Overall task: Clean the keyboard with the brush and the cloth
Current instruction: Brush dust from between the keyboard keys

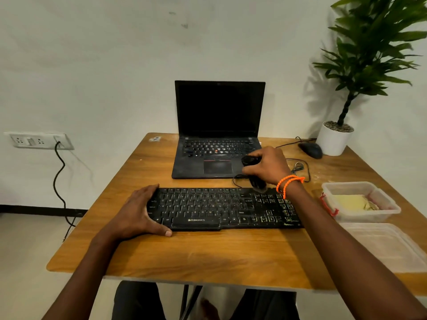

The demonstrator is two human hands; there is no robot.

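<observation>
A black keyboard (221,209) lies across the wooden table (184,257), with pale dust on its right-hand keys. My left hand (141,211) rests on the keyboard's left end, thumb along its front edge. My right hand (268,166) is just behind the keyboard's right half and grips a black brush (255,181), whose bristle end points down toward the top row of keys. A yellow cloth (353,202) lies inside a clear plastic box (360,213) to the right of the keyboard.
An open black laptop (218,135) stands behind the keyboard. A black mouse (310,150), its cable and a potted plant (335,139) occupy the back right corner. A clear lid (383,245) lies at the front right. A wall socket (39,140) with a hanging cable is at the left.
</observation>
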